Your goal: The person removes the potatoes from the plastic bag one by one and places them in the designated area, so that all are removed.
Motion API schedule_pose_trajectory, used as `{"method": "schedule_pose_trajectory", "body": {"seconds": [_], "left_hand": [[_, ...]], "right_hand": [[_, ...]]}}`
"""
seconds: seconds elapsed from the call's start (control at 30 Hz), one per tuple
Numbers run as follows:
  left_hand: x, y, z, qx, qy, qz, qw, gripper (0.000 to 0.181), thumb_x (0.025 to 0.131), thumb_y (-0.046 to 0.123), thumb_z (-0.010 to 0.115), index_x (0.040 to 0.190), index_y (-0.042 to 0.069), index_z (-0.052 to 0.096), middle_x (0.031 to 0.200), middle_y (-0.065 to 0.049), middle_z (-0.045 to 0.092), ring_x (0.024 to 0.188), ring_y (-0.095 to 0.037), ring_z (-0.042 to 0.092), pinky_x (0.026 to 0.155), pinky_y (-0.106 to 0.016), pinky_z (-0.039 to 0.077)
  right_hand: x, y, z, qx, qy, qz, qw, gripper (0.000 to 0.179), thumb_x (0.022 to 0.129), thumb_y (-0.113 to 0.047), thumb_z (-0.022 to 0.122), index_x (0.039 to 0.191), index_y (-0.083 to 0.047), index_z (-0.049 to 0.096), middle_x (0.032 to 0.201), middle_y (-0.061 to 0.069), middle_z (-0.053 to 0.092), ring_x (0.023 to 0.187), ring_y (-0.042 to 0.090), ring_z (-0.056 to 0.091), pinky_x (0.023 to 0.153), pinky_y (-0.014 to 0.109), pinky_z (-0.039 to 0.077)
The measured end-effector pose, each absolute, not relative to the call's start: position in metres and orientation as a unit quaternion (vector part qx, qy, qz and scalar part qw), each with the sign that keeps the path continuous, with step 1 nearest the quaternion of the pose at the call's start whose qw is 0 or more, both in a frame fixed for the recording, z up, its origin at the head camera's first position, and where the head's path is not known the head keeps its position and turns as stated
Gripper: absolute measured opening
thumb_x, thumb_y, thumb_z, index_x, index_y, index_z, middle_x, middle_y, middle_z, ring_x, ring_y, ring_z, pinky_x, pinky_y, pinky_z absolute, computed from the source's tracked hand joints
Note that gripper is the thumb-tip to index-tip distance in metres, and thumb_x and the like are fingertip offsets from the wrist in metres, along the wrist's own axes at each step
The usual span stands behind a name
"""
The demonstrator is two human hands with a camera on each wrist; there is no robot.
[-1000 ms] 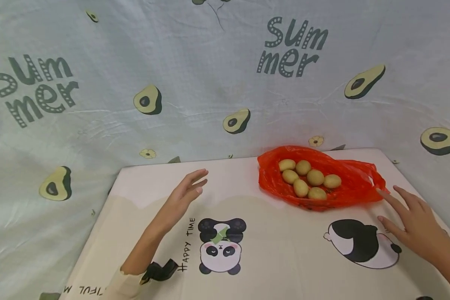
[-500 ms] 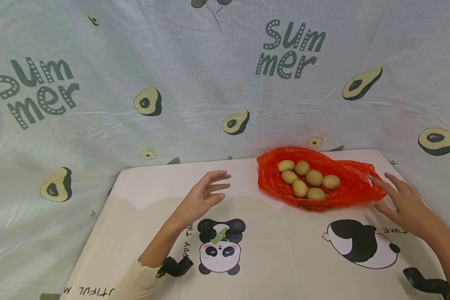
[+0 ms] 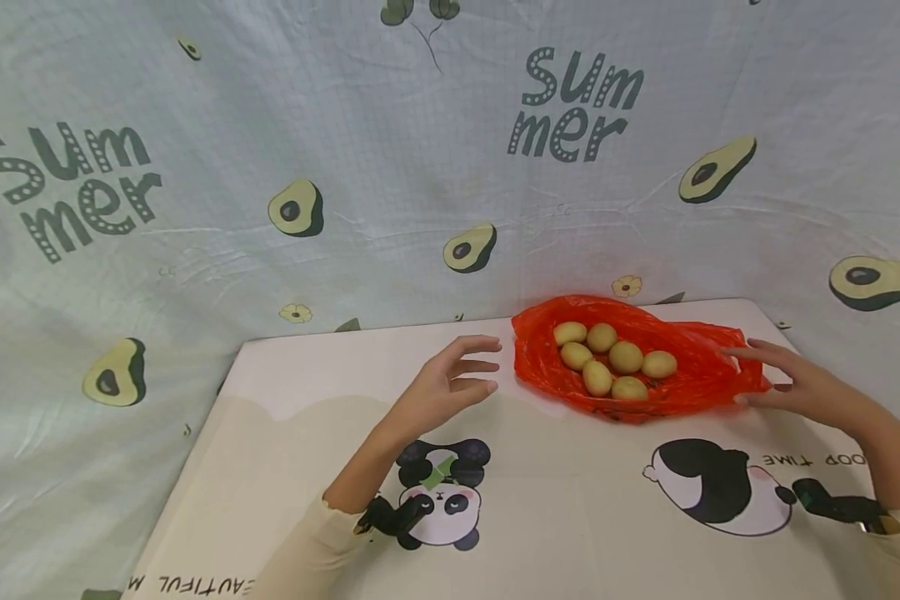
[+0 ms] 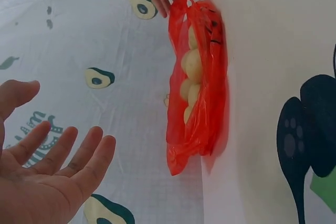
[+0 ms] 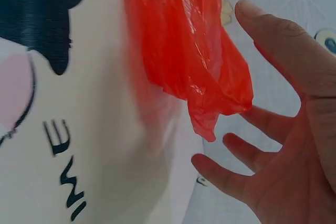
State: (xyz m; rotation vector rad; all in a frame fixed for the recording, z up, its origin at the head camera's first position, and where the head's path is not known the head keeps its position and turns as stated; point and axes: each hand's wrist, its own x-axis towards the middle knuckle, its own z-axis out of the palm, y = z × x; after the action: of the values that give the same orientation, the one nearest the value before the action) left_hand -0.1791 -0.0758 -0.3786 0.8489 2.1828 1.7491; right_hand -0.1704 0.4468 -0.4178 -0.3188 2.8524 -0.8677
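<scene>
The grip of the left hand (image 3: 444, 390) is loose, its fingers and thumb apart and holding nothing, above the table (image 3: 547, 483). Over the last second this hand has moved rightward, and it now hangs near the left end of the red plastic bag (image 3: 712, 379) without touching it; the panda print (image 3: 450, 518) lies below its forearm. The bag rests by the table's far edge, its mouth gaping upward. Seven potatoes (image 3: 626, 357), by their look, show inside, and neither they nor the bag have visibly shifted. At the bag's right end, the right hand (image 3: 810, 387) has come in from the right, its thumb and fingers spread about the crumpled plastic but not closed on it; whether a fingertip touches, I cannot tell. In my judgement, the hands now flank the bag, with neither bearing its weight.
</scene>
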Motion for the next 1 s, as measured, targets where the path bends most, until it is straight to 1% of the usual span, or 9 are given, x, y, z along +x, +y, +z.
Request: {"method": "schedule_pose_trajectory", "body": {"seconds": [0.17, 0.37, 0.43, 0.5, 0.6, 0.67, 0.73, 0.83, 1.0], "left_hand": [[-0.186, -0.060, -0.377, 0.293, 0.736, 0.598, 0.121, 0.051, 0.096, 0.012, 0.070, 0.144, 0.011, 0.051, 0.145, -0.009, 0.053, 0.129, -0.033, 0.058, 0.097, -0.036, 0.055], [-0.189, -0.044, -0.375, 0.302, 0.721, 0.608, 0.136, 0.047, 0.096, 0.010, 0.070, 0.140, 0.008, 0.054, 0.141, -0.010, 0.055, 0.126, -0.036, 0.058, 0.097, -0.034, 0.055], [-0.191, -0.040, -0.376, 0.304, 0.719, 0.610, 0.138, 0.047, 0.096, 0.010, 0.070, 0.140, 0.007, 0.055, 0.140, -0.009, 0.056, 0.125, -0.038, 0.058, 0.097, -0.033, 0.055], [-0.192, -0.037, -0.376, 0.304, 0.719, 0.609, 0.138, 0.047, 0.096, 0.010, 0.070, 0.140, 0.006, 0.055, 0.140, -0.009, 0.056, 0.124, -0.038, 0.059, 0.096, -0.033, 0.056], [-0.195, -0.033, -0.378, 0.308, 0.718, 0.608, 0.137, 0.047, 0.095, 0.009, 0.070, 0.140, 0.005, 0.055, 0.139, -0.009, 0.056, 0.121, -0.037, 0.061, 0.094, -0.032, 0.056], [-0.198, -0.030, -0.379, 0.312, 0.719, 0.606, 0.134, 0.047, 0.095, 0.008, 0.070, 0.139, 0.003, 0.055, 0.139, -0.010, 0.057, 0.119, -0.036, 0.063, 0.093, -0.031, 0.056], [-0.200, -0.026, -0.380, 0.315, 0.725, 0.598, 0.129, 0.046, 0.095, 0.007, 0.071, 0.139, 0.003, 0.056, 0.137, -0.009, 0.058, 0.117, -0.034, 0.064, 0.092, -0.030, 0.057], [-0.203, -0.020, -0.382, 0.317, 0.748, 0.572, 0.117, 0.045, 0.095, 0.008, 0.071, 0.137, 0.005, 0.058, 0.134, -0.008, 0.060, 0.113, -0.029, 0.066, 0.091, -0.028, 0.057], [-0.210, -0.010, -0.387, 0.324, 0.790, 0.512, 0.092, 0.042, 0.095, 0.013, 0.073, 0.135, 0.010, 0.061, 0.132, -0.007, 0.062, 0.113, -0.032, 0.065, 0.091, -0.031, 0.057]], "right_hand": [[-0.183, 0.452, -0.417, -0.079, 0.936, -0.325, 0.109, 0.073, 0.093, -0.031, 0.073, 0.152, -0.004, 0.039, 0.151, 0.036, 0.031, 0.129, 0.059, 0.029, 0.088, 0.074, 0.047], [-0.195, 0.457, -0.421, -0.054, 0.918, -0.364, 0.149, 0.068, 0.099, -0.035, 0.065, 0.153, -0.008, 0.036, 0.152, 0.035, 0.031, 0.130, 0.057, 0.032, 0.090, 0.065, 0.052], [-0.197, 0.459, -0.422, -0.057, 0.914, -0.371, 0.153, 0.066, 0.099, -0.033, 0.064, 0.153, -0.008, 0.036, 0.152, 0.035, 0.032, 0.129, 0.054, 0.035, 0.089, 0.060, 0.055], [-0.198, 0.460, -0.423, -0.055, 0.913, -0.374, 0.155, 0.065, 0.100, -0.033, 0.064, 0.153, -0.009, 0.037, 0.151, 0.032, 0.034, 0.127, 0.047, 0.039, 0.087, 0.051, 0.057], [-0.199, 0.460, -0.424, -0.057, 0.904, -0.392, 0.164, 0.063, 0.100, -0.031, 0.064, 0.153, -0.010, 0.037, 0.152, 0.030, 0.033, 0.127, 0.043, 0.039, 0.083, 0.040, 0.058], [-0.201, 0.460, -0.426, -0.055, 0.900, -0.399, 0.168, 0.062, 0.100, -0.030, 0.064, 0.153, -0.011, 0.037, 0.153, 0.030, 0.031, 0.128, 0.044, 0.038, 0.082, 0.036, 0.057], [-0.204, 0.461, -0.428, -0.058, 0.896, -0.406, 0.170, 0.063, 0.100, -0.029, 0.064, 0.153, -0.009, 0.037, 0.153, 0.032, 0.028, 0.130, 0.049, 0.034, 0.082, 0.038, 0.058], [-0.208, 0.462, -0.430, -0.053, 0.895, -0.409, 0.169, 0.064, 0.100, -0.031, 0.065, 0.153, -0.009, 0.037, 0.154, 0.031, 0.028, 0.132, 0.050, 0.032, 0.083, 0.038, 0.058], [-0.210, 0.465, -0.435, -0.050, 0.889, -0.424, 0.165, 0.064, 0.100, -0.030, 0.065, 0.154, -0.010, 0.037, 0.154, 0.027, 0.028, 0.132, 0.046, 0.032, 0.082, 0.032, 0.058]]}}
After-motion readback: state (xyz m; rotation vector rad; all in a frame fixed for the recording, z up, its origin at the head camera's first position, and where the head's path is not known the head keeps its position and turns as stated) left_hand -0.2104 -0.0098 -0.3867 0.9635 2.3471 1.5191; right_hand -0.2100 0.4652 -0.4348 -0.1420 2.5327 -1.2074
